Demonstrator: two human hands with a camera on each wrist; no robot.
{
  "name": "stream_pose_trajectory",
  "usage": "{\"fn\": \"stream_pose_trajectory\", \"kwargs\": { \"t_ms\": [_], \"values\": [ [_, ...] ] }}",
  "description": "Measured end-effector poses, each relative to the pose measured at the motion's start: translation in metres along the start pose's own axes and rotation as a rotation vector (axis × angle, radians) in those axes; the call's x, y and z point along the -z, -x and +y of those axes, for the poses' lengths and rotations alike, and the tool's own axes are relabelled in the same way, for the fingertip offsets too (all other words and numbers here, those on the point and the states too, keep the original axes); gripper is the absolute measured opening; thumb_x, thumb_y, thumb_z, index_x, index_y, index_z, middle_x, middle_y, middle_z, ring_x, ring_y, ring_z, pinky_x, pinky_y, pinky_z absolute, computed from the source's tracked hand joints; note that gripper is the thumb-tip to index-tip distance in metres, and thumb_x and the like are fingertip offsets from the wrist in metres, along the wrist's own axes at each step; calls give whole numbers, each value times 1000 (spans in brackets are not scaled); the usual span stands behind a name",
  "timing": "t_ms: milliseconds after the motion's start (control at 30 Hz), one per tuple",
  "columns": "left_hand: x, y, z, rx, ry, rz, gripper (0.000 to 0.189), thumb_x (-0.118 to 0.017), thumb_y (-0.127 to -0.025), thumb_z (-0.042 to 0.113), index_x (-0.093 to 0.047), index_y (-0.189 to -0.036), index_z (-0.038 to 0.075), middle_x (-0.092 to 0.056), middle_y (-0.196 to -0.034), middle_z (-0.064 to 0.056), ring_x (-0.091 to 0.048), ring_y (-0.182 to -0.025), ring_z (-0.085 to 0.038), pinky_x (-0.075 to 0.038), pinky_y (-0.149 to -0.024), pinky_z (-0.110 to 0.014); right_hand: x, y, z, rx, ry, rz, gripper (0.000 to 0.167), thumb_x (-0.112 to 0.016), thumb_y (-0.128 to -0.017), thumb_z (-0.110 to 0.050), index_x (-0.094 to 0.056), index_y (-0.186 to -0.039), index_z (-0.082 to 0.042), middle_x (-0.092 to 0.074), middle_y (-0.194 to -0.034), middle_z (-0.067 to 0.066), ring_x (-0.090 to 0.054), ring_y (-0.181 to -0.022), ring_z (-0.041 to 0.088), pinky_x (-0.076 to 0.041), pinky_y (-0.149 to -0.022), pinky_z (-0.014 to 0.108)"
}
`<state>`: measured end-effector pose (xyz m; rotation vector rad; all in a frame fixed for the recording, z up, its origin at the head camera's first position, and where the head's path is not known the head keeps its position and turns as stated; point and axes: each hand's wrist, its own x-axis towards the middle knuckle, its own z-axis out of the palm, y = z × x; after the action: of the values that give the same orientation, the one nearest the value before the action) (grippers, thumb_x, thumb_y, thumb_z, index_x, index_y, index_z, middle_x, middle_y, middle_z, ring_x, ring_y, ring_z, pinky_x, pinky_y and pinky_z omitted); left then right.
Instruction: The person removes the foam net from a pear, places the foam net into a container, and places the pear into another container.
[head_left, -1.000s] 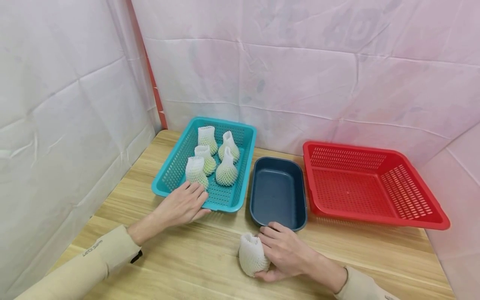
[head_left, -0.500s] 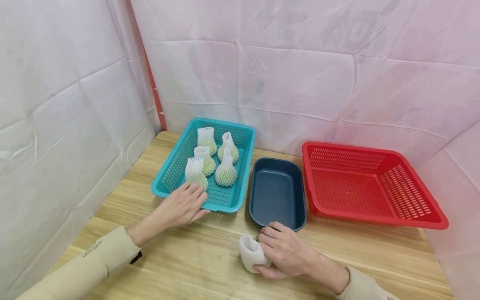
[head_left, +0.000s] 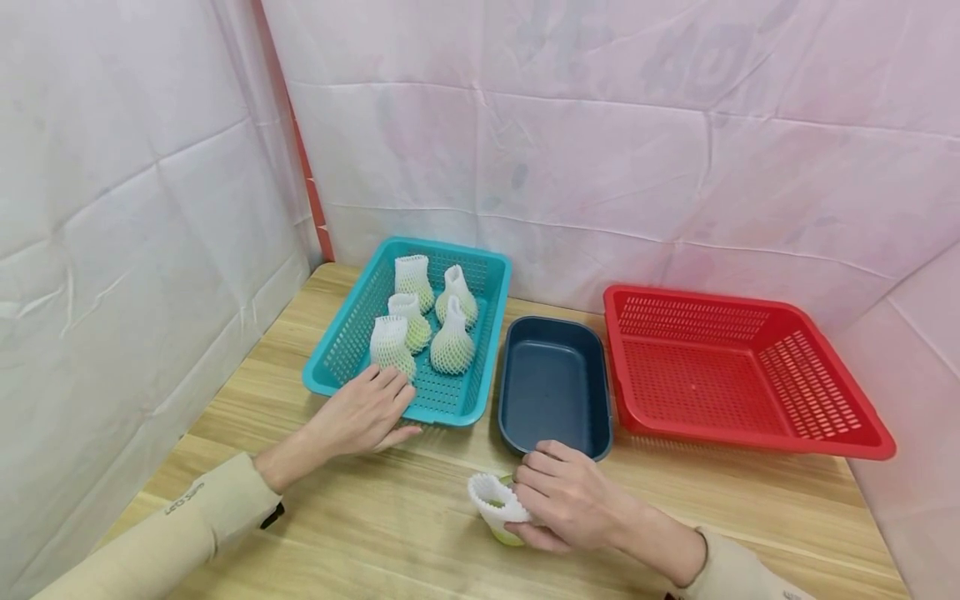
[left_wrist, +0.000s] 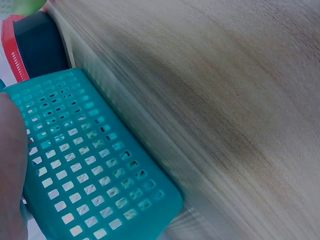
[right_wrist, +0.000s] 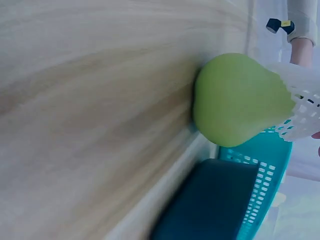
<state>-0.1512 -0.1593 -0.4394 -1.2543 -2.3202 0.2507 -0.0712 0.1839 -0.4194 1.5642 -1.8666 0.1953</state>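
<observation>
While the left hand (head_left: pixel 366 410) holds the rim of the blue-green plastic basket (head_left: pixel 498 329), the right hand (head_left: pixel 572 500) pinches a white foam net (head_left: pixel 495 515) that has just slid up the pear-shaped green fruit (right_wrist: pixel 237 100) on the wooden table (head_left: pixel 337 533), so it looks partly unwrapped.

The head camera looks forward-down from above; both wrist cameras look closely along the tabletop (left_wrist: pixel 225 100), sharing the teal basket (left_wrist: pixel 97 142).
</observation>
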Motion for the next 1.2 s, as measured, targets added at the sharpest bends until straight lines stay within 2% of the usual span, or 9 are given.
{"fn": "stream_pose_trajectory", "kwargs": {
  "t_ms": [167,333,567,700,867,1133,1200],
  "values": [
    [0,0,0,-2,-5,1,53,-57,-98,64,-53,-91,11,-53,-85,-4,-46,-80,-22,-37,-76,-33,11,-10,7,8,23,7,32,-52,-104,-35,-60,-79,-17,-70,-83,-5,-62,-77,13,-52,-78,30],
    [0,0,0,0,-8,3,55,-47,-103,65,-52,-91,11,-52,-85,-3,-46,-81,-22,-38,-76,-33,25,-19,22,-4,77,-37,32,-49,-105,-37,-65,-87,-16,-71,-84,-5,-64,-78,13,-52,-79,31],
    [0,0,0,3,0,6,48,-59,-98,58,-51,-90,11,-53,-85,-4,-46,-81,-22,-37,-76,-33,42,-26,43,9,127,-75,30,-48,-105,-36,-67,-94,-14,-72,-87,-3,-64,-79,14,-53,-80,32],
    [1,0,0,2,-1,-2,44,-57,-100,54,-50,-89,12,-53,-85,-3,-46,-81,-22,-37,-75,-32,47,-27,54,-8,144,-103,31,-47,-105,-36,-66,-94,-15,-72,-86,-2,-64,-78,14,-53,-81,31],
    [1,0,0,1,-10,-5,45,-54,-102,55,-50,-89,12,-53,-85,-3,-46,-81,-22,-37,-75,-32,50,-26,70,-36,183,-155,32,-43,-104,-34,-64,-92,-14,-68,-82,-2,-60,-75,15,-52,-79,32],
    [-1,-1,1,7,7,15,45,-62,-99,54,-49,-87,12,-51,-83,-3,-46,-80,-22,-38,-75,-33,41,-18,97,-45,203,-228,36,-38,-106,-33,-58,-84,-12,-60,-74,0,-54,-71,17,-48,-74,32],
    [-1,-1,0,7,5,14,45,-61,-99,55,-49,-88,12,-51,-83,-3,-46,-80,-22,-38,-75,-33,38,-15,101,-56,202,-268,35,-41,-105,-34,-57,-84,-12,-59,-75,1,-55,-73,17,-46,-74,32]
  ]
}}
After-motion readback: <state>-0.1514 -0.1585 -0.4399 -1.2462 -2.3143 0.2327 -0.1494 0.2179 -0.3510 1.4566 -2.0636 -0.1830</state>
